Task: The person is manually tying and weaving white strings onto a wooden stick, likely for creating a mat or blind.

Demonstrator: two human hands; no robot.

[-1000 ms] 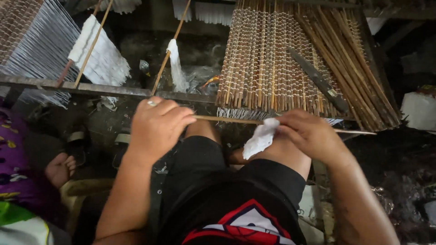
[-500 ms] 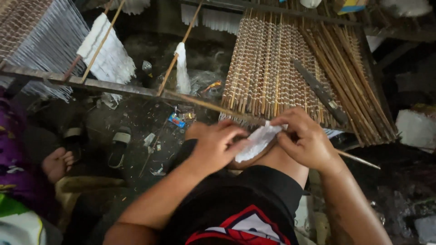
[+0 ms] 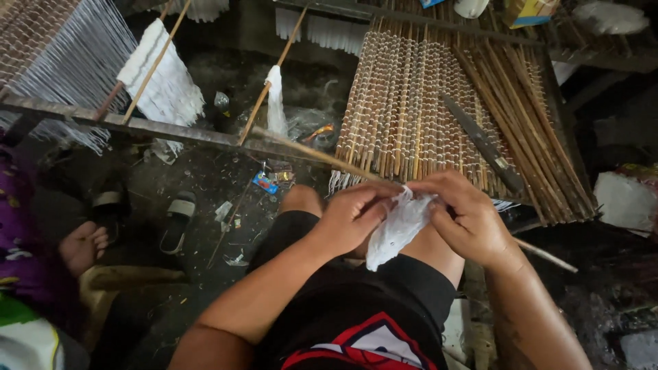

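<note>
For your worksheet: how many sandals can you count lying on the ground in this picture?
2. One dark sandal lies left, near another person's bare foot; a second sandal lies just right of it. Others may be hidden under the loom frame.

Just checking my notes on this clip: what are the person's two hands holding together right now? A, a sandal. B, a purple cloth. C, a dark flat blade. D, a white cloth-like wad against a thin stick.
D: the left hand and right hand both pinch a white wad at the thin stick; the dark blade lies untouched on the woven stick mat.
</note>
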